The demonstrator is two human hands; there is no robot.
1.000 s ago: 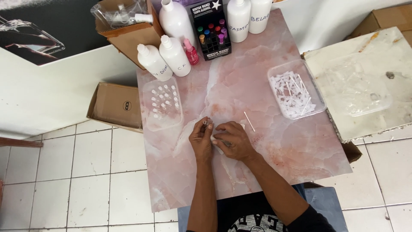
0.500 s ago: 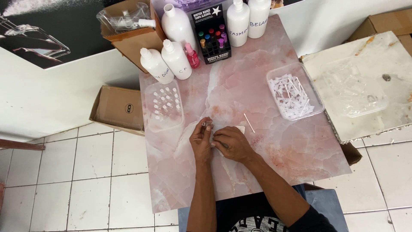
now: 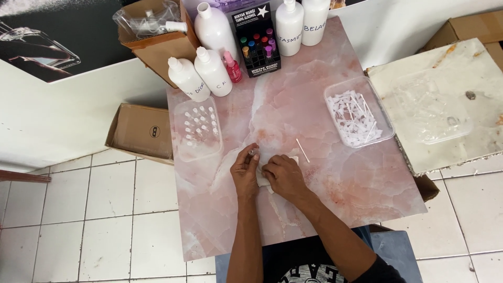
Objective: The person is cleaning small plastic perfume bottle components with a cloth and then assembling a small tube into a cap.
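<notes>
My left hand (image 3: 244, 173) pinches a small clear vial (image 3: 252, 153) upright near the middle of the pink marble table (image 3: 314, 105). My right hand (image 3: 283, 175) lies just to its right, fingers curled on a pale tissue or cloth (image 3: 262, 178) that shows between and under both hands. A thin white stick (image 3: 302, 150) rests on the table just beyond my right hand.
A clear tray of small white-capped vials (image 3: 198, 128) sits left of my hands; a clear tray of white plastic sticks (image 3: 358, 116) sits to the right. White bottles (image 3: 212, 71), a small pink bottle (image 3: 232, 67) and a black display box (image 3: 257, 39) stand at the far edge. Cardboard boxes (image 3: 140, 130) flank the table.
Both hands stay together on the vial and cloth; the fingers shift only slightly. The view has drifted a little.
</notes>
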